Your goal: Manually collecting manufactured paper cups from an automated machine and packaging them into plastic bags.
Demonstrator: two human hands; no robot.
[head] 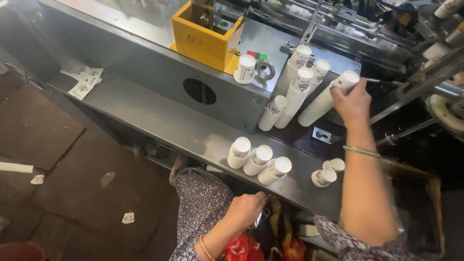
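Note:
My right hand (352, 102) reaches up and grips the top of a long leaning stack of white paper cups (323, 102) at the machine. Beside it lean several more cup stacks (296, 92). My left hand (246, 209) hangs low below the metal shelf (169, 123), fingers curled near a clear plastic bag; whether it holds anything is unclear. Three upturned cups (260, 160) stand on the shelf above it, and two small cups (327, 172) lie to their right.
A yellow box (205, 36) sits on the grey machine housing (212, 92), with a single cup (245, 69) next to it. Metal rods and rollers (435, 77) crowd the right. Paper scraps (84, 81) lie on the shelf's left end and on the dark floor.

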